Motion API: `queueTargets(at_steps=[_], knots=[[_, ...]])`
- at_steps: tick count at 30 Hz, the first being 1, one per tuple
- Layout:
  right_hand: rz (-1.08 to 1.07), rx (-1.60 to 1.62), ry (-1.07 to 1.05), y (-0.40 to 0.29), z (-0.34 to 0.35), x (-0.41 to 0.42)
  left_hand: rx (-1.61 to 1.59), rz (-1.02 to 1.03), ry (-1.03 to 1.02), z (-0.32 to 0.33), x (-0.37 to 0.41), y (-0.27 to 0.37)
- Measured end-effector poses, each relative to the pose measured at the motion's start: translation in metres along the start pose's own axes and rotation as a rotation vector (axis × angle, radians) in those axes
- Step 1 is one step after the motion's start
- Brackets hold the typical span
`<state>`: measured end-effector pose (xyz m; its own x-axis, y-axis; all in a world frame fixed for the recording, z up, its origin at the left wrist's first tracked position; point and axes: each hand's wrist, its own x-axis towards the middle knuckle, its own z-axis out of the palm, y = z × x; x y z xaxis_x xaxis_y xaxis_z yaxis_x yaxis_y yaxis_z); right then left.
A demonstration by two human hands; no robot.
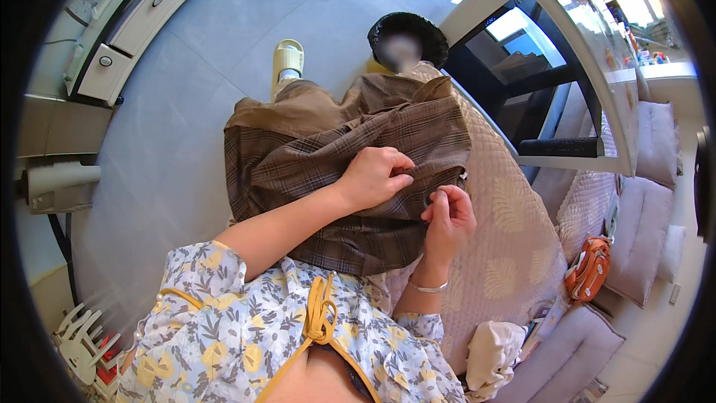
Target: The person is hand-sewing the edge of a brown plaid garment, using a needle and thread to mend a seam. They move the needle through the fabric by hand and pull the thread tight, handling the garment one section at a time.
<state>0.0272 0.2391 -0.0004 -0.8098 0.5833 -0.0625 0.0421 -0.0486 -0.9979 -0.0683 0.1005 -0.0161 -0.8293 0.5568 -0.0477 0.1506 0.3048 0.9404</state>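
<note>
A brown plaid garment (347, 151) with a plain tan lining (296, 109) lies rumpled across my lap. My left hand (375, 179) hovers over or rests on the plaid cloth, its thumb and fingertips curled towards each other. Close to the garment's right edge, my right hand (452, 215) has thumb and forefinger pinched together. Anything as thin as a needle or thread between the fingertips is too small to make out. A small white bit shows at the cloth's edge just above my right hand.
I sit on a quilted beige cover (503, 235). Ahead stands a bin with a black liner (433, 39), beside a white-framed table (570, 67) with dark panels. An orange bag (588, 269) and cream cloth (495, 355) lie to the right. Drawers (106, 70) line the left.
</note>
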Motion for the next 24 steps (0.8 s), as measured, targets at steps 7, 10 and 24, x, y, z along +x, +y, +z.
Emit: queueTargets(at_steps=[7,10,24], knots=[[-0.266,-0.323,-0.079,-0.022,0.021,-0.006,-0.314,-0.160,-0.044,-0.014,-0.014,0.007],[-0.350,-0.437,-0.115,-0.018,0.023,-0.002,-0.318,-0.084,0.003,-0.013,-0.019,0.009],[-0.476,-0.604,-0.183,-0.015,0.025,0.001,0.109,0.317,0.143,-0.015,-0.028,0.018]])
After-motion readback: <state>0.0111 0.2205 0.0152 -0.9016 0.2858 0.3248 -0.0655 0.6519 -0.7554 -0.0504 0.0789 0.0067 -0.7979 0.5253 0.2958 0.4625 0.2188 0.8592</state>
